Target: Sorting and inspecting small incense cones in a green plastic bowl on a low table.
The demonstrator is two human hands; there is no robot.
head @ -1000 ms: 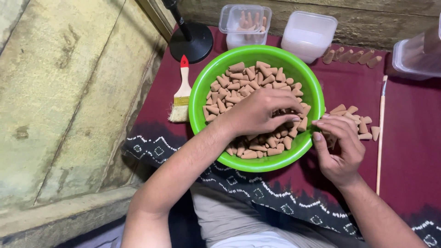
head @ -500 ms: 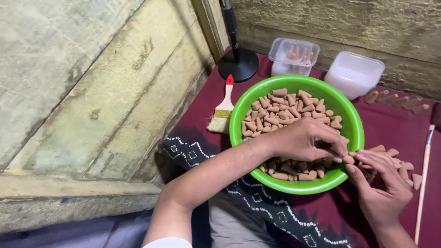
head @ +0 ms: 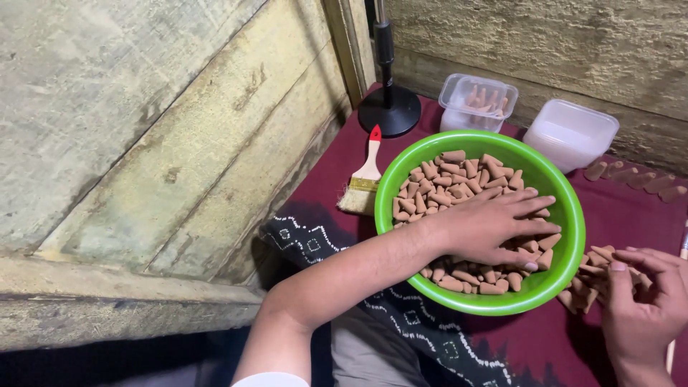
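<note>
the left hand [head: 494, 226] lies palm down inside the green bowl [head: 570, 215] at centre right of the frame, fingers spread flat over the brown cones [head: 448, 175] that fill it; it rests on them, and whether any are gripped beneath the palm cannot be told. more cones show past its fingertips and under its wrist. the right hand [head: 645, 301] sits at the lower right edge, just outside the bowl's rim, fingers curled around a few cones from the small pile [head: 591, 276] on the maroon cloth [head: 322, 186]. a brush [head: 364, 175] lies left of the bowl. two plastic tubs [head: 476, 100] stand above it, beside a black stand [head: 389, 107].
</note>
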